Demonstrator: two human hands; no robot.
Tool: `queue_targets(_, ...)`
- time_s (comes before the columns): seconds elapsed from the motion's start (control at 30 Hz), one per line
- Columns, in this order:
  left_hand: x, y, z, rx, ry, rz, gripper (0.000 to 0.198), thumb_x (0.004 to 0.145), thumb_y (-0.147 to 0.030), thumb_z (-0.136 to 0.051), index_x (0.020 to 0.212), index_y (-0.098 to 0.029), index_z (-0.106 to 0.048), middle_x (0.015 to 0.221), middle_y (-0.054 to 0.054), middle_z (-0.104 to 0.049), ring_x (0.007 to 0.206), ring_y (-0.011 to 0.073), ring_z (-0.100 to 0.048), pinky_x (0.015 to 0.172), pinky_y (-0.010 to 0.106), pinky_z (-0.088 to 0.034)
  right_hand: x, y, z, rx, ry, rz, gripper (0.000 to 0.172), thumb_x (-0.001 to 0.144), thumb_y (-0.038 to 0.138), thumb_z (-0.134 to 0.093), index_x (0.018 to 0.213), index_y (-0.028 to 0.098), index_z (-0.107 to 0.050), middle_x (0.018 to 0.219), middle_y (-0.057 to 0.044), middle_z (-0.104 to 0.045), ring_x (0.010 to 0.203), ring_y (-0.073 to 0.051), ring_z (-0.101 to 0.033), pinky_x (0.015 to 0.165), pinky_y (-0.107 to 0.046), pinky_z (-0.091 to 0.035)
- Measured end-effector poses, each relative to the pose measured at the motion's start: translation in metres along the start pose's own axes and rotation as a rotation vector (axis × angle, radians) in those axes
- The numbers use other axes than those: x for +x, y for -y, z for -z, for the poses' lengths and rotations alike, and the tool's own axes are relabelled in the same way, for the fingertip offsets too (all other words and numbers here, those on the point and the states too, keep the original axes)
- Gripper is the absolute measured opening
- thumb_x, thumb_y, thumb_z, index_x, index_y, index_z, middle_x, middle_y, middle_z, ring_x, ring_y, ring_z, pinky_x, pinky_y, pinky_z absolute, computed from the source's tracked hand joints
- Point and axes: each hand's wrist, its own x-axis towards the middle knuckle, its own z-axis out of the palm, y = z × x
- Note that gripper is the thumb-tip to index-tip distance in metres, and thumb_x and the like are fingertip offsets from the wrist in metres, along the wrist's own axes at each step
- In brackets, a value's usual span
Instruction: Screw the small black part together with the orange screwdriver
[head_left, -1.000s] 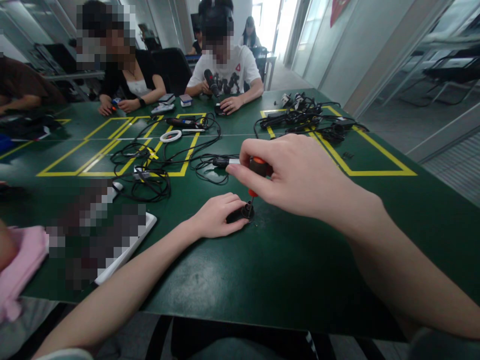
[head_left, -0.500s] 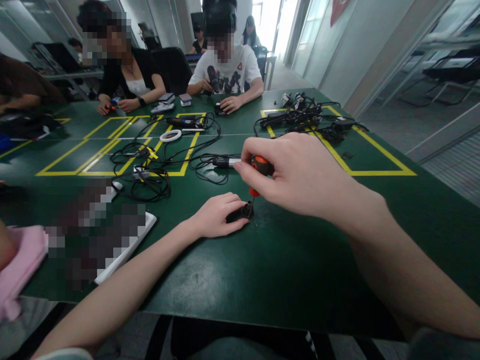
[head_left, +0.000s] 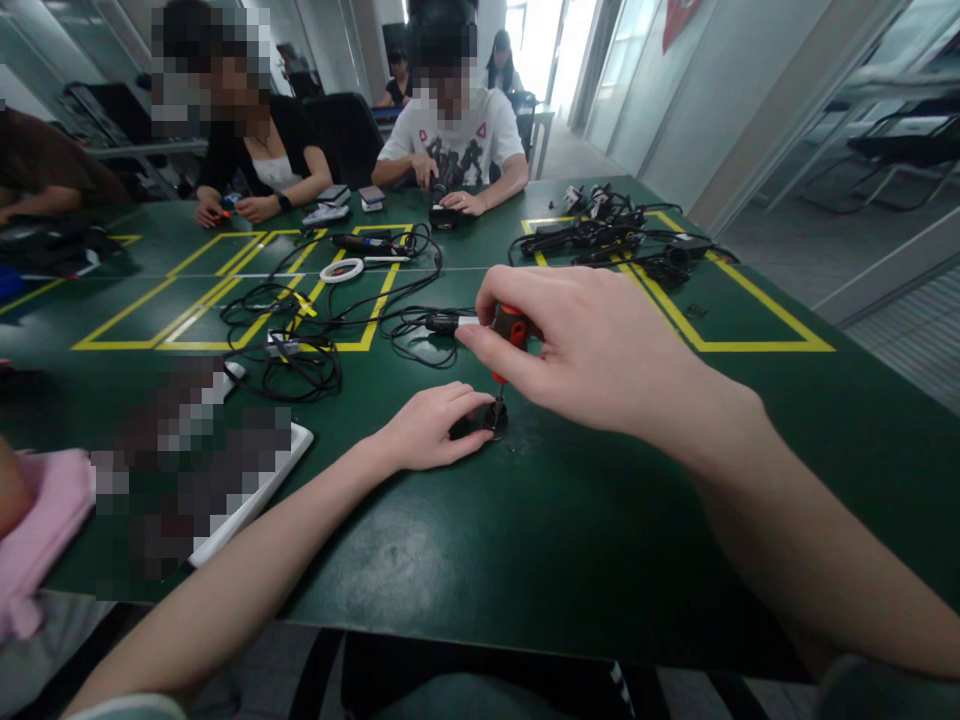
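My right hand [head_left: 577, 350] is closed round the orange-and-black handle of a screwdriver [head_left: 510, 325], held upright. Its thin shaft points down at a small round black part [head_left: 496, 416] on the green table; whether the tip touches a screw is too small to see. From the left, my left hand [head_left: 439, 430] pinches the black part between thumb and fingers, pressing it against the tabletop. The palm hides some of the piece.
Coiled black cables [head_left: 289, 350] lie to the left, near a white-edged tray [head_left: 255, 500]. A heap of cables and adapters [head_left: 600, 225] sits far right inside yellow tape. Across the table, a person in a white shirt [head_left: 457, 140] handles a power tool.
The screwdriver and my right hand have shifted slightly left, and the shaft stands more upright over the black part. Across the table, the co-worker's power tool has come down to a black piece.
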Motion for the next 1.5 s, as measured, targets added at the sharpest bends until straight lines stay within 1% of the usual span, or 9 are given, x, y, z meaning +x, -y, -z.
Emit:
queue_targets(0.2,0.0,0.0,0.001,-0.026,-0.016,-0.004,0.025,0.104,-0.04,-0.058,0.117,-0.019,-0.062,0.094,0.006,-0.069,0.081,0.0214,-0.066,0.073,0.033,-0.054,-0.001,-0.001,0.001,0.05,-0.012,0.026,0.019,0.102,0.031,-0.056,0.105,0.02,-0.07,0.097,-0.008,-0.075,0.085,-0.024,-0.065,0.073,-0.033,-0.038)
queue_targets(0.37,0.001,-0.001,0.0,-0.061,-0.033,0.008,0.021,0.102,-0.037,-0.061,0.113,-0.02,-0.06,0.092,0.004,-0.068,0.08,0.0207,-0.066,0.073,0.032,-0.054,-0.001,-0.004,0.003,0.133,-0.049,0.062,0.023,0.096,0.023,-0.059,0.115,0.019,-0.07,0.101,-0.008,-0.076,0.089,-0.023,-0.066,0.078,-0.034,-0.044)
queue_targets(0.6,0.001,-0.006,0.0,-0.069,-0.008,0.058,0.018,0.1,-0.031,-0.062,0.113,-0.02,-0.06,0.091,0.003,-0.068,0.08,0.0202,-0.066,0.076,0.032,-0.055,-0.001,-0.01,0.002,0.37,-0.101,0.122,0.027,0.086,0.012,-0.063,0.11,0.019,-0.071,0.1,-0.005,-0.074,0.089,-0.022,-0.068,0.083,-0.037,-0.052)
queue_targets(0.83,0.001,-0.004,0.001,-0.049,-0.015,0.033,0.018,0.105,-0.032,-0.057,0.117,-0.018,-0.061,0.097,0.006,-0.07,0.084,0.0214,-0.067,0.079,0.034,-0.056,-0.001,-0.01,0.004,0.397,-0.104,0.103,0.032,0.079,0.005,-0.064,0.107,0.021,-0.07,0.108,-0.007,-0.075,0.098,-0.026,-0.07,0.087,-0.04,-0.057)
queue_targets(1.0,-0.001,-0.003,0.0,-0.014,-0.022,0.027,0.022,0.108,-0.032,-0.056,0.124,-0.018,-0.062,0.104,0.008,-0.073,0.091,0.0222,-0.07,0.084,0.035,-0.058,-0.001,-0.011,0.005,0.397,-0.089,0.101,0.032,0.082,0.004,-0.062,0.108,0.022,-0.072,0.108,-0.005,-0.079,0.098,-0.025,-0.073,0.089,-0.04,-0.058)
queue_targets(1.17,-0.001,0.001,-0.002,0.034,-0.034,0.011,0.023,0.11,-0.03,-0.052,0.127,-0.019,-0.062,0.111,0.01,-0.073,0.1,0.0243,-0.071,0.089,0.037,-0.059,0.001,-0.012,0.004,0.346,-0.116,0.119,0.02,0.088,0.01,-0.064,0.094,0.022,-0.079,0.105,-0.006,-0.081,0.103,-0.027,-0.074,0.094,-0.042,-0.057)
queue_targets(1.27,-0.001,0.002,-0.003,0.049,-0.044,0.013,0.025,0.11,-0.032,-0.052,0.129,-0.019,-0.063,0.112,0.01,-0.073,0.101,0.0243,-0.071,0.09,0.037,-0.06,0.001,-0.012,0.004,0.335,-0.131,0.103,0.016,0.093,0.015,-0.065,0.091,0.023,-0.08,0.103,-0.006,-0.082,0.102,-0.028,-0.073,0.095,-0.044,-0.058)
queue_targets(1.37,-0.001,0.002,-0.003,0.054,-0.052,0.004,0.027,0.11,-0.034,-0.053,0.129,-0.018,-0.064,0.109,0.01,-0.073,0.099,0.0239,-0.071,0.088,0.037,-0.06,0.001,-0.012,0.004,0.33,-0.146,0.096,0.018,0.094,0.015,-0.065,0.098,0.025,-0.079,0.104,-0.006,-0.082,0.101,-0.028,-0.074,0.095,-0.046,-0.059)
queue_targets(1.5,-0.001,0.002,-0.004,0.05,-0.056,0.002,0.029,0.109,-0.036,-0.055,0.13,-0.019,-0.065,0.108,0.01,-0.073,0.099,0.0243,-0.071,0.088,0.037,-0.06,0.001,-0.011,0.003,0.352,-0.157,0.09,0.033,0.088,0.007,-0.063,0.114,0.023,-0.076,0.117,-0.007,-0.08,0.102,-0.027,-0.074,0.096,-0.044,-0.06)
